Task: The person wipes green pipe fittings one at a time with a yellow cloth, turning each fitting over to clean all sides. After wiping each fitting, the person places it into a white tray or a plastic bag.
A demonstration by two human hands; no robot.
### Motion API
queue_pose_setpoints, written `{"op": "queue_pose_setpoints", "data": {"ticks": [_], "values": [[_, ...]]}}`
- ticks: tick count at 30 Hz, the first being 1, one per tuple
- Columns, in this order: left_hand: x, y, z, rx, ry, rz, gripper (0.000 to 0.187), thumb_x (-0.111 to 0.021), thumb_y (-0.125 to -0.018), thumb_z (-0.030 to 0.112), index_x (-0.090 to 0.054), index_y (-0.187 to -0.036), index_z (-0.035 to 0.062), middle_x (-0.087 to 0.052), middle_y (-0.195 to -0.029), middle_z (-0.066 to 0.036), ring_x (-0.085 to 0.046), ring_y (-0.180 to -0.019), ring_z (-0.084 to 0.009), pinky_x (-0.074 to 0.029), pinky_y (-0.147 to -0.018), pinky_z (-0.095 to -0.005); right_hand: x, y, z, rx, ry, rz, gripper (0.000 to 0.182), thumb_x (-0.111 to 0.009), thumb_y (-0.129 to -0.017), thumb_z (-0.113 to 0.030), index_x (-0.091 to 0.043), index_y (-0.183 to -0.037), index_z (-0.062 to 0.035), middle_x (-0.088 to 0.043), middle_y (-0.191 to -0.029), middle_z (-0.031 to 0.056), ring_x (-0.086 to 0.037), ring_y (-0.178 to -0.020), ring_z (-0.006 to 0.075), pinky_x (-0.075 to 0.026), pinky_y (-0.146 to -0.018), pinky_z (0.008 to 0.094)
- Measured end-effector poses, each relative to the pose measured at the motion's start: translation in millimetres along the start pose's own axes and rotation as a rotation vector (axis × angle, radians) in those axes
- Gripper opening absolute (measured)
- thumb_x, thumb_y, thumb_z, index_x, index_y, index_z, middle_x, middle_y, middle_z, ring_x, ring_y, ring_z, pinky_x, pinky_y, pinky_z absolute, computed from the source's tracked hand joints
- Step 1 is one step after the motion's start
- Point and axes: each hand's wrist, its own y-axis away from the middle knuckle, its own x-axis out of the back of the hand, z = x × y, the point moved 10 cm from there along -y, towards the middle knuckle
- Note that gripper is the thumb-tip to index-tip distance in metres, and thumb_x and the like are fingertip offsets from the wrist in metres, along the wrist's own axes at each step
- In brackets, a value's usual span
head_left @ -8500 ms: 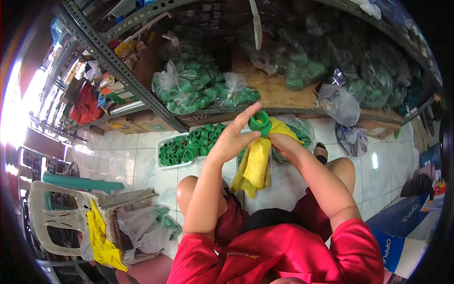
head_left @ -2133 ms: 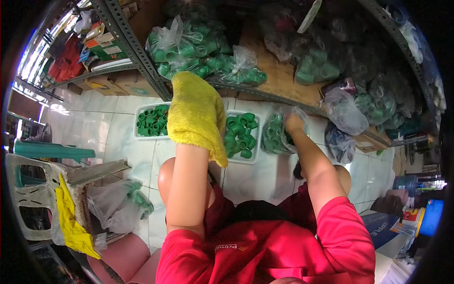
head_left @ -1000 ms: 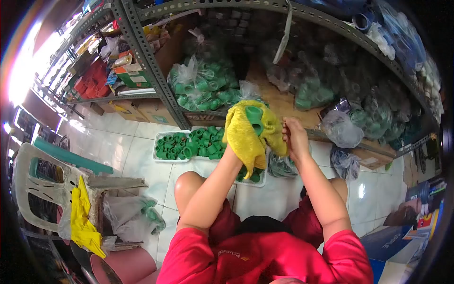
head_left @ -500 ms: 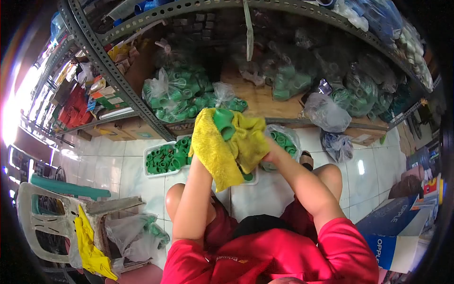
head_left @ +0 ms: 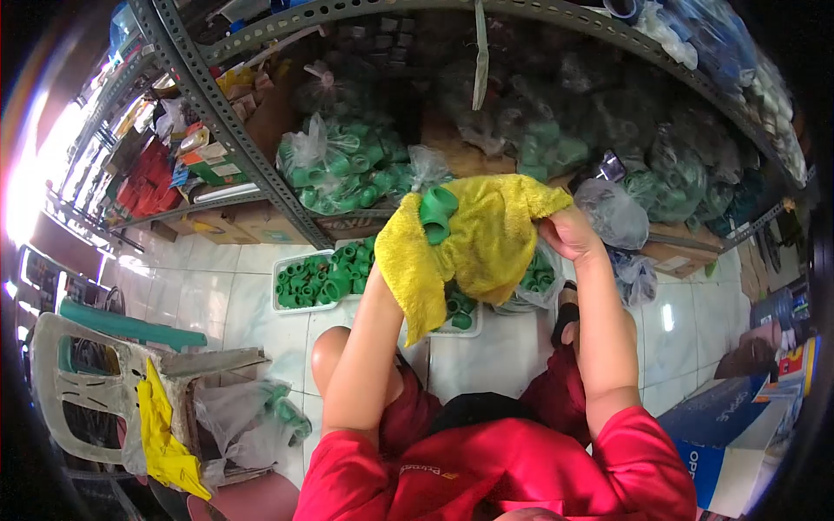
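A yellow cloth (head_left: 491, 234) is spread between my two hands in front of the shelf. On its left part rests a green elbow pipe fitting (head_left: 438, 214), with the cloth beneath and around it. My left hand is hidden under the cloth by the fitting; only its forearm shows. My right hand (head_left: 569, 233) pinches the cloth's right edge, fingers closed. Below the cloth, white trays (head_left: 304, 308) of green fittings stand on the tiled floor, partly covered from view.
Bags of green fittings (head_left: 347, 165) fill the metal shelf (head_left: 234, 135) ahead. A plastic chair (head_left: 87, 391) with a yellow cloth stands at left, a clear bag beside it. Blue-and-white boxes (head_left: 721, 443) lie at right. My knees flank the trays.
My right hand has moved right and up, pulling the cloth out wide. The fitting sits slightly further right and is turned differently. The whole view has shifted a little.
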Motion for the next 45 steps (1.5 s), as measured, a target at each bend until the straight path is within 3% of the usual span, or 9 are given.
{"op": "queue_pose_setpoints", "data": {"ticks": [11,17,20,24,33,35,40,42,45], "values": [[-32.8,17.9,11.8,-0.253,-0.737,-0.027,0.025,-0.049,-0.087,0.022,-0.055,-0.104,0.0045,-0.058,-0.09,-0.005,-0.056,-0.079,-0.0172,-0.048,-0.068,-0.0296,-29.6,23.5,-62.1,0.336,1.127,0.199,0.027,-0.064,-0.074,-0.009,-0.059,-0.099,-0.0022,-0.062,-0.097,0.0045,-0.057,-0.09,0.0151,-0.044,-0.081,0.0283],[-14.4,2.5,-23.3,0.027,-0.241,-0.121,0.032,-0.047,-0.089,0.017,-0.047,-0.116,0.0012,-0.054,-0.111,-0.01,-0.055,-0.095,-0.0173,-0.047,-0.08,-0.0299,-71.5,11.5,-7.3,0.244,1.148,0.034,0.033,-0.063,-0.076,-0.014,-0.055,-0.105,-0.0029,-0.058,-0.107,0.0073,-0.052,-0.101,0.0155,-0.041,-0.087,0.0289],[-25.8,14.3,-1.7,-0.518,-1.05,-0.104,0.033,-0.049,-0.088,0.017,-0.046,-0.118,0.0024,-0.053,-0.112,-0.009,-0.055,-0.096,-0.0183,-0.046,-0.08,-0.0313,-84.2,11.1,7.8,0.209,1.141,0.028,0.034,-0.061,-0.077,-0.016,-0.053,-0.106,-0.0019,-0.057,-0.107,0.0089,-0.051,-0.101,0.0172,-0.04,-0.087,0.0297],[-6.8,7.6,-21.1,-0.232,-0.525,-0.001,0.041,-0.056,-0.082,0.012,-0.043,-0.12,0.0015,-0.049,-0.115,-0.008,-0.048,-0.103,-0.0179,-0.039,-0.088,-0.0307,-77.2,5.1,13.9,0.209,0.941,0.064,0.033,-0.06,-0.078,-0.015,-0.053,-0.106,-0.0015,-0.057,-0.107,0.0096,-0.052,-0.1,0.0187,-0.04,-0.087,0.0296],[-11.5,11.9,4.1,-0.458,-1.031,-0.072,0.038,-0.055,-0.084,0.015,-0.044,-0.119,0.0022,-0.05,-0.114,-0.008,-0.048,-0.103,-0.018,-0.039,-0.088,-0.0306,-77.8,11.4,23.1,-0.078,0.93,-0.001,0.043,-0.065,-0.074,-0.017,-0.05,-0.111,-0.0025,-0.056,-0.111,0.0071,-0.05,-0.099,0.013,-0.041,-0.085,0.0293],[-7.6,8.4,-15.9,-0.1,-0.436,-0.101,0.036,-0.055,-0.085,0.016,-0.046,-0.117,0.0033,-0.053,-0.109,-0.007,-0.052,-0.096,-0.0158,-0.043,-0.082,-0.0312,-72.4,8.6,26.3,-0.034,0.97,-0.042,0.042,-0.066,-0.074,-0.018,-0.051,-0.111,-0.003,-0.056,-0.11,0.0076,-0.051,-0.098,0.0139,-0.042,-0.085,0.0293],[5.8,0.8,-31.4,-0.056,-0.305,-0.045,0.036,-0.055,-0.084,0.019,-0.048,-0.115,0.0039,-0.055,-0.106,-0.007,-0.053,-0.096,-0.0197,-0.044,-0.081,-0.0343,-76.9,9.4,22.7,0.126,1.235,-0.083,0.04,-0.065,-0.073,-0.019,-0.053,-0.108,-0.0042,-0.058,-0.106,0.0096,-0.054,-0.096,0.0172,-0.042,-0.085,0.0296],[-35.9,25.8,0.9,-0.898,-1.637,-0.03,0.039,-0.058,-0.08,0.018,-0.048,-0.115,0.0038,-0.053,-0.111,-0.011,-0.049,-0.103,-0.0272,-0.039,-0.087,-0.0383,-72.7,11.9,19.3,0.333,1.32,0.049,0.037,-0.064,-0.073,-0.019,-0.054,-0.106,-0.004,-0.059,-0.103,0.0106,-0.055,-0.094,0.0192,-0.042,-0.083,0.0306],[-32.9,31.1,-9.0,-0.984,-1.73,0.069,0.044,-0.06,-0.076,0.017,-0.048,-0.116,0.0039,-0.05,-0.115,-0.014,-0.044,-0.109,-0.0319,-0.034,-0.092,-0.0401,-70.8,9.9,15.2,0.377,1.193,0.103,0.036,-0.063,-0.074,-0.02,-0.054,-0.105,-0.0037,-0.059,-0.102,0.0096,-0.055,-0.093,0.019,-0.043,-0.082,0.0316]]}}
